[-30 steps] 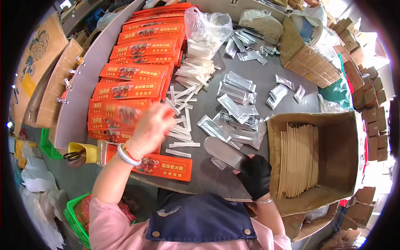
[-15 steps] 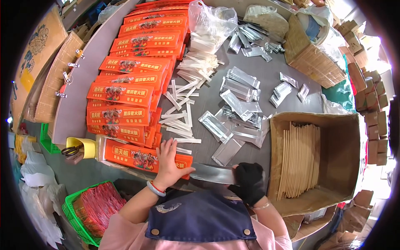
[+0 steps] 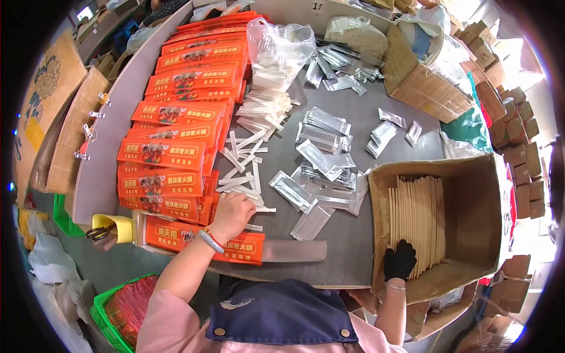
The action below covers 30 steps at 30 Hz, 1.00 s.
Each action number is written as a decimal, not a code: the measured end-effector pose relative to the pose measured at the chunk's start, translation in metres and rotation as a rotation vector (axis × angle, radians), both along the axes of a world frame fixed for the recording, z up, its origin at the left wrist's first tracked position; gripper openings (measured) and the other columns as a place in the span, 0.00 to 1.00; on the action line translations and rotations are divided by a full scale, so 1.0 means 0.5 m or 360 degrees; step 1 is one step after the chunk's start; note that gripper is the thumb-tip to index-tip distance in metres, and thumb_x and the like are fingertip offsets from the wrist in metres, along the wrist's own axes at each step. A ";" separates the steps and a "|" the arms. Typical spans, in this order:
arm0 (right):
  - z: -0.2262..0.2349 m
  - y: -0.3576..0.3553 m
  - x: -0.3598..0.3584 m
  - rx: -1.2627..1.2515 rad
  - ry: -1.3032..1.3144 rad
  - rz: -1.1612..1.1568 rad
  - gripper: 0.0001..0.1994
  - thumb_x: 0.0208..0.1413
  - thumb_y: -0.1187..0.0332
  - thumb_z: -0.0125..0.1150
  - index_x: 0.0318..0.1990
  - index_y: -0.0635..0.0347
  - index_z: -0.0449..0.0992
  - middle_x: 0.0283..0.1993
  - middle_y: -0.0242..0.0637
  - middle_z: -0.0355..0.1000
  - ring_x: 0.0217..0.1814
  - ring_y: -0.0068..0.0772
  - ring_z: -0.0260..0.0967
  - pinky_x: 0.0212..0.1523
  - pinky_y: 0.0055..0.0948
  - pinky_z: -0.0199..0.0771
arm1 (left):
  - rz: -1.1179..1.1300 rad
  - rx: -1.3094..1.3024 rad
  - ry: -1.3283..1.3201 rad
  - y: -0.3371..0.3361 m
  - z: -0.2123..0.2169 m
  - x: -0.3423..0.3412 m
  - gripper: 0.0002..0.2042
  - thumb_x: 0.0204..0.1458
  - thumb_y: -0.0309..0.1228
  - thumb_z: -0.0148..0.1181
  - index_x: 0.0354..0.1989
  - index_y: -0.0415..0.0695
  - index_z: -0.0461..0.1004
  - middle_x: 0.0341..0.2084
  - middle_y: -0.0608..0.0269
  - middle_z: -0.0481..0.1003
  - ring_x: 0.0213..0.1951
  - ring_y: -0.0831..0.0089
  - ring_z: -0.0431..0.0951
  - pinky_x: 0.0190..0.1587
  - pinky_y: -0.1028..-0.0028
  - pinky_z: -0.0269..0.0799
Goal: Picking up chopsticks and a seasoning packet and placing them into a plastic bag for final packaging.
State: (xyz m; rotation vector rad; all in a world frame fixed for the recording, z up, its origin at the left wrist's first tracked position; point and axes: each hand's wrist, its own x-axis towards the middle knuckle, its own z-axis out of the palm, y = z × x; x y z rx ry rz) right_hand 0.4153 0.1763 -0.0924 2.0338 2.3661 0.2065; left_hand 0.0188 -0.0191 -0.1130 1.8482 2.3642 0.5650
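Note:
My left hand [image 3: 233, 215] is closed, fingertips down at the loose narrow white paper strips [image 3: 240, 181]; whether a strip is pinched there is hidden. Below its wrist lies a red printed paper sleeve [image 3: 247, 248], with a clear plastic sleeve [image 3: 297, 251] sticking out to the right. In a black glove, my right hand [image 3: 400, 262] reaches into the cardboard box [image 3: 471, 206] and touches the lower ends of the wooden chopsticks [image 3: 416, 215]. The dark glove hides whether its fingers have closed on any.
Red sleeves [image 3: 162, 150] overlap in a long stack along the left. Silver flat packets [image 3: 326, 129] lie in heaps mid-table. A yellow holder [image 3: 120, 228] with scissors [image 3: 100, 232] sits at the left edge. A green basket [image 3: 109, 317] stands lower left, a carton [image 3: 432, 88] far right.
My left hand has lifted off the red sleeve and moved up to the white strips. My right hand has let go of the clear sleeve and moved right into the box. The view has shifted slightly.

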 end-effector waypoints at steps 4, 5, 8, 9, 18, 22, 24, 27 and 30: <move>-0.017 0.018 0.019 -0.0297 -0.0051 -0.0082 0.11 0.51 0.64 0.63 0.37 0.59 0.71 0.39 0.46 0.71 0.44 0.50 0.70 0.44 0.49 0.71 | -0.0206 -0.0229 -0.0190 0.052 0.024 -0.019 0.04 0.47 0.30 0.61 0.24 0.45 0.77 0.23 0.60 0.75 0.32 0.56 0.77 0.39 0.59 0.69; -0.021 0.018 0.014 -0.0270 -0.0048 -0.0091 0.11 0.51 0.65 0.63 0.37 0.60 0.71 0.39 0.46 0.71 0.44 0.50 0.71 0.43 0.48 0.71 | -0.0285 -0.0174 -0.0230 0.068 0.038 -0.020 0.03 0.48 0.28 0.59 0.26 0.43 0.77 0.24 0.55 0.77 0.32 0.53 0.78 0.38 0.56 0.72; 0.007 0.014 -0.016 -0.0319 0.0001 -0.0131 0.10 0.51 0.66 0.62 0.37 0.60 0.71 0.39 0.47 0.71 0.45 0.50 0.71 0.43 0.47 0.73 | -0.0347 -0.0405 -0.0409 0.120 0.064 -0.020 0.03 0.48 0.27 0.57 0.27 0.42 0.76 0.26 0.52 0.78 0.33 0.51 0.79 0.38 0.56 0.72; 0.018 0.013 -0.023 -0.0391 0.0041 -0.0160 0.10 0.51 0.67 0.61 0.37 0.61 0.70 0.40 0.47 0.71 0.45 0.51 0.71 0.43 0.47 0.73 | -0.0381 -0.0455 -0.0458 0.136 0.068 -0.015 0.04 0.49 0.25 0.55 0.29 0.42 0.77 0.27 0.50 0.78 0.34 0.51 0.79 0.39 0.56 0.73; 0.057 0.001 -0.036 -0.0447 0.0636 -0.0576 0.15 0.57 0.67 0.56 0.50 0.67 0.71 0.49 0.52 0.72 0.53 0.52 0.70 0.52 0.46 0.71 | -0.0635 0.0026 -0.0111 0.232 0.014 -0.012 0.07 0.40 0.28 0.67 0.30 0.48 0.79 0.38 0.67 0.76 0.47 0.63 0.72 0.47 0.63 0.68; 0.075 -0.007 -0.029 -0.0329 0.1239 -0.0719 0.14 0.60 0.70 0.54 0.50 0.69 0.72 0.50 0.51 0.73 0.54 0.50 0.71 0.52 0.43 0.72 | -0.0553 -0.0183 -0.0137 0.238 0.015 -0.012 0.08 0.39 0.28 0.68 0.30 0.51 0.79 0.36 0.67 0.75 0.47 0.64 0.71 0.49 0.64 0.64; 0.087 -0.009 -0.037 -0.0080 0.0565 -0.0066 0.11 0.61 0.72 0.54 0.47 0.68 0.75 0.43 0.49 0.75 0.46 0.48 0.74 0.47 0.39 0.74 | -0.0538 -0.0285 -0.0125 0.228 0.030 -0.010 0.07 0.40 0.29 0.68 0.29 0.47 0.79 0.32 0.63 0.77 0.41 0.64 0.75 0.45 0.64 0.68; 0.082 -0.016 -0.032 -0.0287 0.1004 0.0386 0.12 0.58 0.73 0.57 0.49 0.63 0.77 0.36 0.47 0.74 0.40 0.47 0.74 0.42 0.36 0.74 | -0.0487 -0.0222 -0.0985 0.171 0.083 0.028 0.07 0.41 0.29 0.68 0.29 0.44 0.79 0.28 0.59 0.78 0.33 0.63 0.79 0.38 0.65 0.73; 0.045 -0.037 -0.067 -0.0646 0.1270 0.0975 0.13 0.57 0.73 0.60 0.50 0.57 0.78 0.33 0.45 0.72 0.36 0.46 0.72 0.39 0.34 0.72 | -0.0612 -0.0676 -0.0638 0.082 0.073 0.125 0.13 0.38 0.31 0.72 0.33 0.44 0.80 0.29 0.59 0.77 0.34 0.64 0.78 0.42 0.65 0.73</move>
